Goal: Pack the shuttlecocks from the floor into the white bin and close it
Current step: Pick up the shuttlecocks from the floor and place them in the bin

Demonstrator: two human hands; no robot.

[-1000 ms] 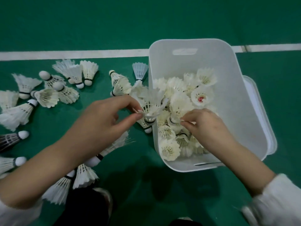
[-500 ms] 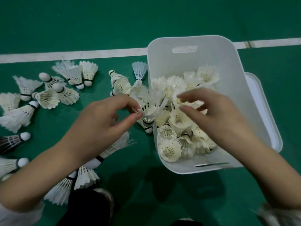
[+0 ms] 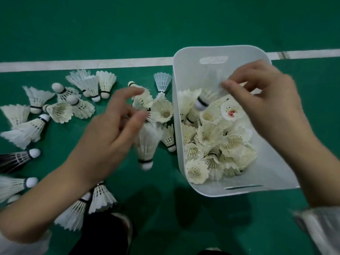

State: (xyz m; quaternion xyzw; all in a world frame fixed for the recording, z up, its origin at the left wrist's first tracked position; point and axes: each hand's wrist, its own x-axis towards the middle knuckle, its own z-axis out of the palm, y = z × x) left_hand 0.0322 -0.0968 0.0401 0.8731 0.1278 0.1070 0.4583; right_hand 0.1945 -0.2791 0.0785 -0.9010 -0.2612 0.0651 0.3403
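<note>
Many shuttles lie on floor, left of bin, which is partly full. L hand fingers parted over them, R hand curled above bin; holding or not, cannot tell, too blurred. Better grab by cork, drop low inside.

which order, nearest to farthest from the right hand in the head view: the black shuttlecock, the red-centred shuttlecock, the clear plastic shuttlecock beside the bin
From the right hand:
1. red-centred shuttlecock, in the bin, beside the hand
2. clear plastic shuttlecock, just outside the bin's left wall
3. black shuttlecock, far left edge
</note>
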